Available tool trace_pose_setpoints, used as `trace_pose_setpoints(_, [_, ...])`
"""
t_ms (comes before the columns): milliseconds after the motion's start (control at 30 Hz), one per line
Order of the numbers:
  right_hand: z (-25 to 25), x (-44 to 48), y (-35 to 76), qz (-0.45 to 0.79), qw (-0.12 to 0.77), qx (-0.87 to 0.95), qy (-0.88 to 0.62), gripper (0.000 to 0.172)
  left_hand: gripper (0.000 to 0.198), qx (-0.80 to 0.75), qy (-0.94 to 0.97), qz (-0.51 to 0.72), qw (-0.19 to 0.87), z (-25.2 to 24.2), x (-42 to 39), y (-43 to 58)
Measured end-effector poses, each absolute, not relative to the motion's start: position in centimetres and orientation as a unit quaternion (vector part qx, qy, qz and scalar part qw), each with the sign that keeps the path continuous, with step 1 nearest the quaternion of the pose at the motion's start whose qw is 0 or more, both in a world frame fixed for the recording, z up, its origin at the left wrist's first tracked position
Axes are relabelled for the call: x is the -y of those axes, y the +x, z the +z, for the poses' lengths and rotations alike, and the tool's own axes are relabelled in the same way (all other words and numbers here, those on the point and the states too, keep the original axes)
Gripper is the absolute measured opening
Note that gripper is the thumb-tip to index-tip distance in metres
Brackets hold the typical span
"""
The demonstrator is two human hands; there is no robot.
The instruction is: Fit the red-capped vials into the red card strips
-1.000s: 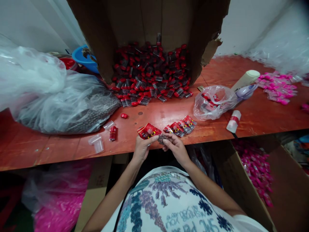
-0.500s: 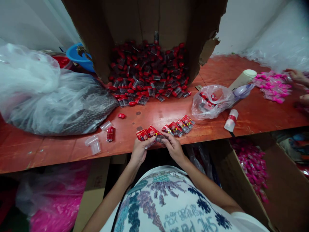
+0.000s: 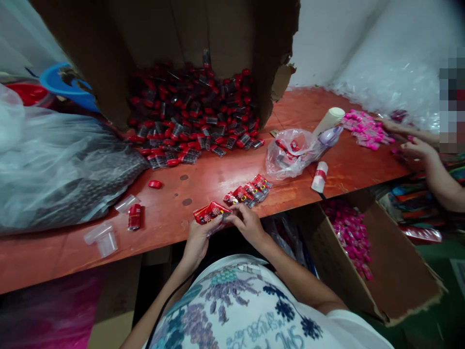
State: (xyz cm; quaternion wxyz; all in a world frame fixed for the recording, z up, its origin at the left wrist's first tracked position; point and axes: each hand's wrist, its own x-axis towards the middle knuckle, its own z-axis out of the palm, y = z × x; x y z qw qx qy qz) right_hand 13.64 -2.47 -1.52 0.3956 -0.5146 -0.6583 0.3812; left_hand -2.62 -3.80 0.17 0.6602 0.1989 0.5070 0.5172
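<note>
My left hand (image 3: pixel 200 238) is closed around a few small red printed packets (image 3: pixel 211 213) with clear lower parts, fanned out above the table's front edge. My right hand (image 3: pixel 247 224) meets them from the right, thumb and fingers pinched at the packets' right end. Just beyond my right hand lies an overlapping row of similar red packets (image 3: pixel 247 191) with dark contents. Left of my hands are a red cylinder (image 3: pixel 134 216), clear plastic cups (image 3: pixel 105 239) and a loose red cap (image 3: pixel 155 184).
A cardboard box (image 3: pixel 276 53) on its side spills red-capped clear containers (image 3: pixel 196 116) onto the table (image 3: pixel 163 213). A large bag of dark beads (image 3: pixel 69 169) stands left. Right are a plastic bag (image 3: pixel 290 152), a white roll (image 3: pixel 319 177) and a co-worker's hands (image 3: pixel 417 148) near pink items (image 3: pixel 366 128).
The camera view has turned to the right, bringing more of the co-worker's arms into sight. My hands stay together at the packets; the dark end by my right fingers is now less visible.
</note>
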Motion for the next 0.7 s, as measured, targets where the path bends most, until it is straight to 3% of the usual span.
trace_pose_setpoints(200, [-0.2,-2.8,20.3,0.177,0.351,0.676,-0.623,0.063,0.043,-0.559,0.223,0.489,0.631,-1.2,2.3,-2.7])
trace_pose_setpoints(400, [-0.9,-5.3,20.6,0.212,0.198,0.714,-0.637,0.087,0.044,-0.590,0.267,0.430,0.629,-1.2,0.0,-0.7])
trace_pose_setpoints(700, [-0.3,-1.6,19.7,0.265,0.269,0.657,-0.652,0.085,0.046,-0.550,0.312,0.341,0.695,-0.5,-1.1,2.2])
